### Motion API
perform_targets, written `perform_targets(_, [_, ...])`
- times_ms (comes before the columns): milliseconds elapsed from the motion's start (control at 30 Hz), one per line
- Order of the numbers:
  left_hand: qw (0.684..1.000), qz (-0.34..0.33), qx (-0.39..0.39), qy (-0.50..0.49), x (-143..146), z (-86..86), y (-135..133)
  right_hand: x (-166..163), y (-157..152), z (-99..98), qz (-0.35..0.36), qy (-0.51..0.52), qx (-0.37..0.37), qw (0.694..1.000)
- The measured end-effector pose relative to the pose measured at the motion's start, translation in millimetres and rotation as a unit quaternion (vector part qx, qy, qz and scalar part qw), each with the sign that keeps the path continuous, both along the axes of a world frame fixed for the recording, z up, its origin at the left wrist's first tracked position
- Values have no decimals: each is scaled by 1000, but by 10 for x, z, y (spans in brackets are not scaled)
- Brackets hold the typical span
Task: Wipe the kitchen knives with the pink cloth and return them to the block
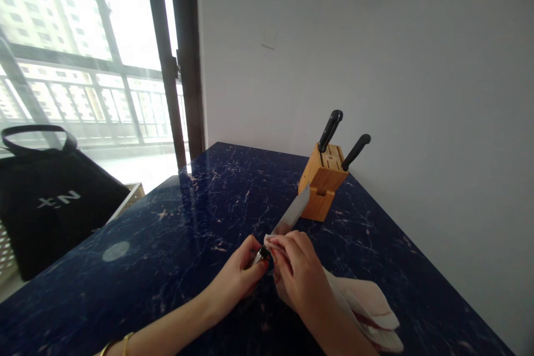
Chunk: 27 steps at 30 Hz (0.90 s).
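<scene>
My left hand (245, 268) is closed around the handle of a kitchen knife (293, 212). Its broad blade points away from me, up and to the right, its tip overlapping the knife block in view. Pinched in my right hand (301, 268) is a pale cloth (369, 301), pressed to the blade near the handle. The rest of the cloth hangs under my right wrist toward the table. Beyond the blade stands a wooden knife block (323, 178). Two black-handled knives, one on the left (331, 130) and one on the right (356, 152), are in its slots.
Everything is above a dark blue marbled table (233, 189). A pale round spot (116, 251) shows on its left side. At the left, a black bag (62, 206) rests by a light perforated basket (129, 200). A white wall (375, 55) borders the table's right side.
</scene>
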State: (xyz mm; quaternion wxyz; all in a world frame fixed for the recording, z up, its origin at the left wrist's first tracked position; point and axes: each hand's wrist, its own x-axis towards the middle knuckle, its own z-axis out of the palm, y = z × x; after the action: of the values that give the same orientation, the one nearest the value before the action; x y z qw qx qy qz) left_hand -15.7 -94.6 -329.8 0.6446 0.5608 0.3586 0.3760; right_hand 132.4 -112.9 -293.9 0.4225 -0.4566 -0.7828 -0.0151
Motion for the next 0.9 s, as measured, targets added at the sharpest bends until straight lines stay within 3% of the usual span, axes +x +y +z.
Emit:
perform_targets(167, [1000,7,3,15,-5,-10,22,26,12,23,-42,8,5,999])
perform_targets(367, [999,20,11,33,-13,35,12,-12,-5,-12,13,-24,-8,1000])
perform_targets(567, [998,22,7,55,-3,102,4,79,30,34,-44,4,-25,999])
perform_targets(767, [998,35,1,45,1,116,13,42,1,47,16,-40,-45,998])
perform_targets(900, [998,31,5,47,-10,90,36,57,1,62,-20,-17,-56,998])
